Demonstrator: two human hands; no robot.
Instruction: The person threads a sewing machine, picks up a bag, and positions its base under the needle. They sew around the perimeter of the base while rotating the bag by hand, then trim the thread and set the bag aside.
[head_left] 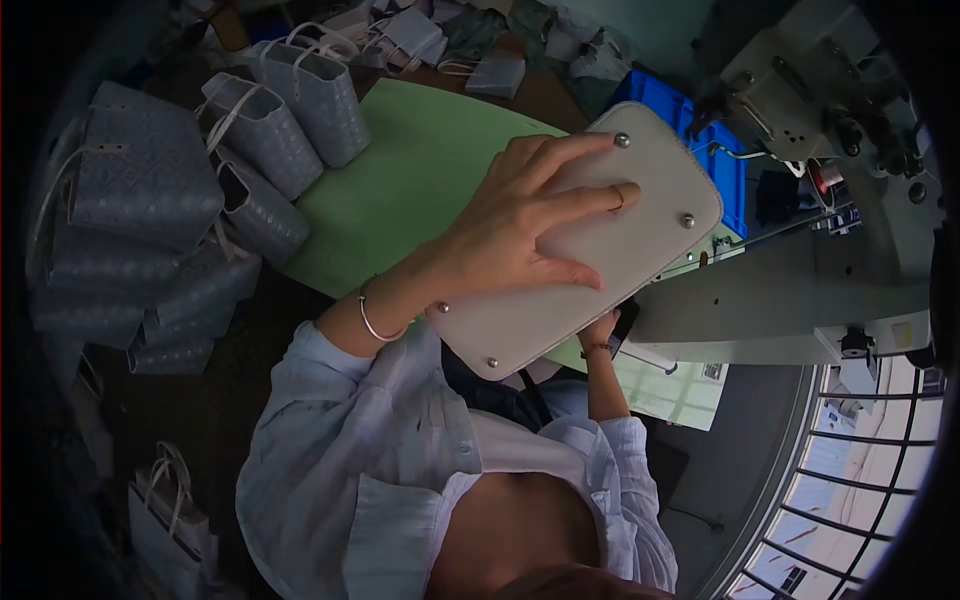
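A pale handbag base (600, 240), with rounded corners, edge stitching and round metal feet, is tilted toward me over the green table (420, 130). Across it lies my left hand (530, 205), fingers spread flat on the surface, one fingertip right beside a metal foot near the upper corner. The hand wears a ring and a bangle. Below the base's lower right edge shows my right hand (600, 330), a dark bracelet on its wrist. Its fingers are mostly hidden behind the base, close to a dark object (625, 322); I cannot tell what they grip.
Several grey woven-pattern handbags (150, 170) are stacked at left, and another bag (175, 525) stands lower left. A sewing machine (800, 110) is at right. Behind the base is a blue crate (735, 180). More bags (410, 40) lie at the back. A barred window (860, 470) is lower right.
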